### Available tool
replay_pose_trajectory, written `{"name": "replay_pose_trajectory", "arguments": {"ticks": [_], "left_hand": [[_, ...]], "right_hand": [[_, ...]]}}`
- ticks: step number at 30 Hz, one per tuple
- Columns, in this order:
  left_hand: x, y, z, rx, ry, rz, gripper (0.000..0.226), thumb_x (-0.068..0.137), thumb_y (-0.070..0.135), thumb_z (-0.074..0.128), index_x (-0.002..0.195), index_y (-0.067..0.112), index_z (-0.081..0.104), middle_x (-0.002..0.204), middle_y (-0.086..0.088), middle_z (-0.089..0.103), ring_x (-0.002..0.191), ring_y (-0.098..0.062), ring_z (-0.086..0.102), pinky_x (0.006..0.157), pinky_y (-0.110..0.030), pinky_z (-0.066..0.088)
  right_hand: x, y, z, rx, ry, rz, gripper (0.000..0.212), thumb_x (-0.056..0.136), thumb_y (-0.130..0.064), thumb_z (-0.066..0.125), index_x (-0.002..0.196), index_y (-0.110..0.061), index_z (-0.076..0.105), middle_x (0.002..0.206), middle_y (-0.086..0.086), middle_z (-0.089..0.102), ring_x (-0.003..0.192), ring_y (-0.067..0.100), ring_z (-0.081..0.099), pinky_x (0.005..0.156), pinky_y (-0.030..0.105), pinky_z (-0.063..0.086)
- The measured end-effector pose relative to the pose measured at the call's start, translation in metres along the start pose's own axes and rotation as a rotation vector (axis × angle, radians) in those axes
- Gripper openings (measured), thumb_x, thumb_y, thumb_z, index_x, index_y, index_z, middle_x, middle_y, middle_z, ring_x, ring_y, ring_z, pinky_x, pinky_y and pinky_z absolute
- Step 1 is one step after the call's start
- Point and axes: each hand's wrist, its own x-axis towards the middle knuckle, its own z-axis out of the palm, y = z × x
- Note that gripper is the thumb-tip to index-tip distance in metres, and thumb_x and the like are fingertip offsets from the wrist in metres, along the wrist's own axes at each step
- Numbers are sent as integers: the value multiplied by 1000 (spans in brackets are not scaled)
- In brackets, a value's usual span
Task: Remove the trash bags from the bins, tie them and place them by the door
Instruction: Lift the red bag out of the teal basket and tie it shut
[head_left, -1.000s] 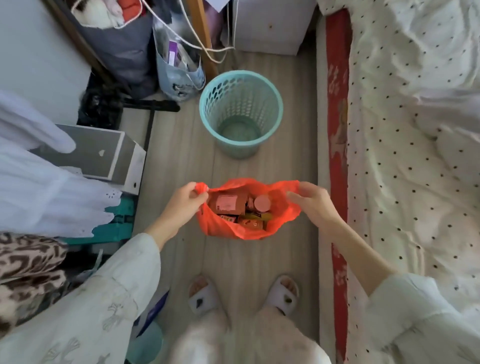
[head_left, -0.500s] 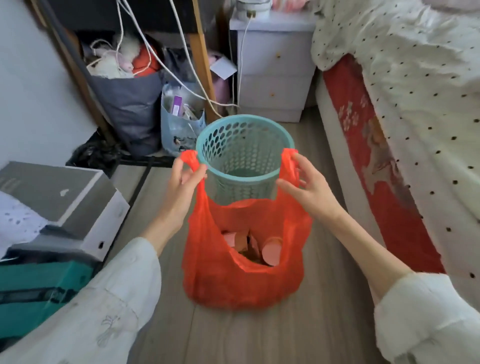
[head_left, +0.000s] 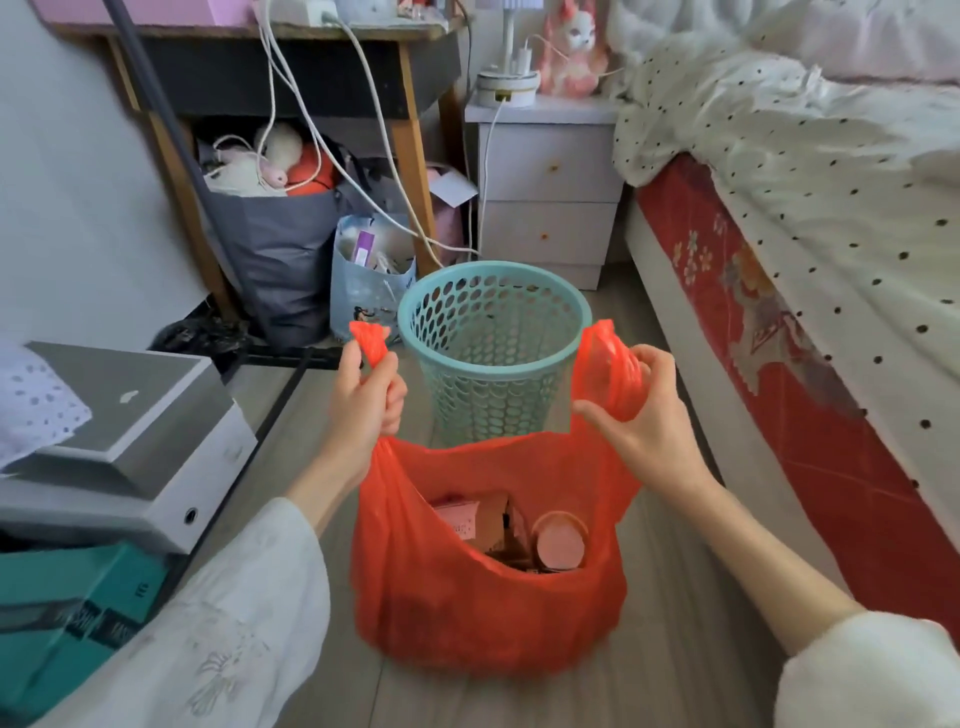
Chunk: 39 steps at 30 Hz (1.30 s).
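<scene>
I see the red trash bag (head_left: 483, 597) out of the bin, standing upright on the wooden floor (head_left: 675, 670) in front of me, its long axis vertical and its mouth pointing up toward the camera. The mouth gapes, and inside I can make out a pink carton (head_left: 460, 519) and a round pink lid (head_left: 561, 540) among other scraps I cannot identify.

My left hand (head_left: 363, 405) is curled round the bag's left handle (head_left: 370, 340), whose twisted end sticks up above my fist. My right hand (head_left: 641, 426) pinches the right handle (head_left: 610, 364), thumb in front and fingers behind the bunched plastic. The two hands are apart at the same height, stretching the bag's top edge between them.

The teal perforated bin (head_left: 493, 353) stands upright just behind the bag, opening upward, with no liner visible in it. The bag's back edge overlaps the bin's lower wall from my viewpoint; whether they touch I cannot tell.

To the right runs the bed (head_left: 779, 322), with a red floral side and a dotted white quilt (head_left: 805, 156). Behind the bin sits a white nightstand (head_left: 550, 182). At the back left, a grey tote (head_left: 280, 260) and a light blue bag (head_left: 369, 286) sit under a wooden counter (head_left: 260, 47), with white cables (head_left: 374, 130) hanging down. A grey box (head_left: 130, 431) lies on the left.
</scene>
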Motion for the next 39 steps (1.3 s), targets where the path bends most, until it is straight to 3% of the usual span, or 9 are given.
{"name": "replay_pose_trajectory", "arguments": {"ticks": [6, 8, 11, 17, 21, 27, 33, 37, 39], "left_hand": [[-3, -1, -10, -250, -66, -34, 20, 94, 17, 38, 86, 20, 56, 45, 6, 48, 24, -2, 19, 40, -11, 10], [-3, -1, -14, -289, -99, -60, 23, 94, 20, 37, 88, 19, 59, 47, 6, 49, 25, -1, 19, 37, -10, 11], [-2, -3, -18, -301, -73, -60, 16, 93, 19, 41, 82, 22, 52, 48, 3, 51, 25, -3, 21, 37, -11, 11], [-5, -8, -27, -352, -12, -17, 18, 89, 9, 43, 83, 26, 42, 58, -4, 65, 38, -8, 37, 38, -18, 21], [-6, -10, -36, -316, -27, 21, 22, 90, 9, 42, 97, 24, 56, 90, 0, 71, 69, -6, 59, 58, -17, 41], [-3, -27, -48, -286, 48, 47, 15, 86, 18, 56, 79, 21, 44, 95, 1, 74, 91, -20, 70, 77, -26, 53], [-20, -52, -74, 84, -249, -41, 108, 41, 73, 72, 133, 28, 38, 128, 21, 53, 123, 7, 45, 93, -17, 42], [-26, -71, -60, 269, -407, -111, 103, 42, 59, 80, 130, 31, 36, 132, 25, 41, 108, 25, 43, 96, -4, 36], [-22, -77, -48, 356, -376, -84, 67, 64, 30, 79, 123, 22, 49, 135, 9, 48, 103, 19, 50, 101, -13, 37]], "right_hand": [[2, 44, 10, -168, -168, -35, 124, 55, -64, 75, 149, -29, 2, 157, -7, 18, 145, 12, 17, 117, 43, 23], [11, 53, 19, -196, -176, 49, 108, 57, -58, 76, 143, -20, 24, 140, -2, 45, 134, 18, 37, 110, 38, 33], [19, 51, 30, -266, -221, 81, 18, 78, -24, 70, 79, -14, 56, 65, -8, 53, 80, 21, 55, 68, 26, 36], [7, 39, 40, 260, -60, 178, 59, 100, -28, 31, 51, -23, 62, 77, 16, 67, 73, 20, 59, 72, 25, 44], [1, 28, 42, 673, -22, 348, 45, 100, -35, 26, 67, -15, 47, 37, 8, 55, 42, 24, 59, 54, 28, 55], [4, 36, 59, 745, 69, 400, 46, 100, -40, 20, 74, -12, 46, 28, -6, 22, 24, 6, 18, 34, 17, 32], [8, 44, 63, 766, 88, 434, 19, 96, -25, 46, 79, -16, 49, 36, -12, 24, 31, 2, 21, 38, 18, 29], [5, 54, 64, 755, 41, 439, 11, 89, -10, 56, 80, -15, 56, 38, -13, 33, 35, 1, 30, 53, 24, 32], [5, 59, 65, 707, 27, 448, 14, 89, -10, 57, 75, -13, 58, 38, -12, 35, 38, 1, 33, 58, 24, 32]]}}
